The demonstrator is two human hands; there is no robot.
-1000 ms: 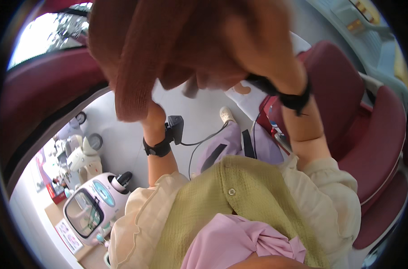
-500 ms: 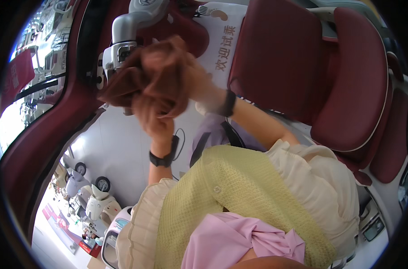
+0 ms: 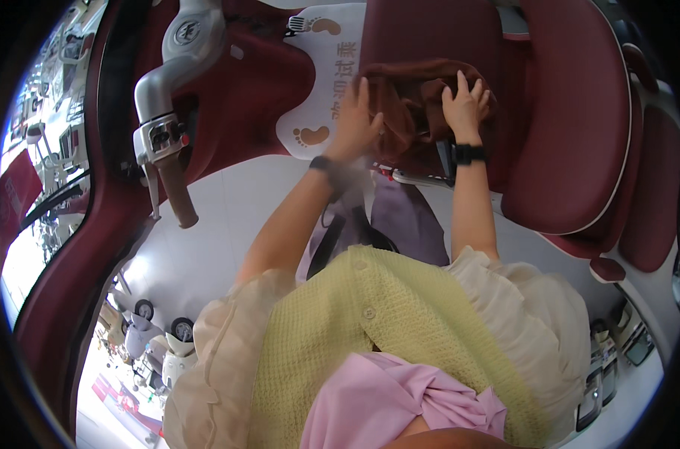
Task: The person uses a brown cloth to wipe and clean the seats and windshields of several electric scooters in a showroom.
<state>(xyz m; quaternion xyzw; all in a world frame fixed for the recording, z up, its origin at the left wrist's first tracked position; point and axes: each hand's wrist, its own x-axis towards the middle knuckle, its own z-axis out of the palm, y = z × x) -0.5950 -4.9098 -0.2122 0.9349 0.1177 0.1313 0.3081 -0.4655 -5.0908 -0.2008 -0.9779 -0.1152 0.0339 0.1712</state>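
Observation:
A crumpled brown cloth (image 3: 409,120) lies on the dark red front seat (image 3: 437,34) of the vehicle. My right hand (image 3: 466,108) rests on the cloth's right side, fingers spread and reaching away from me. At the cloth's left edge is my left hand (image 3: 355,129), its fingers apart and a little blurred; whether it touches the fabric is hard to tell. Both wrists wear dark bands.
Left stands the grey handlebar (image 3: 160,90) with a brown grip (image 3: 178,191) and a brake lever. A white footprint-printed mat (image 3: 301,120) covers the footboard. The dark red backrest (image 3: 579,120) rises right of the seat. Parked scooters (image 3: 177,359) stand at lower left.
Both hands have moved right, from beside the handlebar to the seat. The cloth, earlier bunched in my hands in the air, now lies on the seat, and my fingers have spread.

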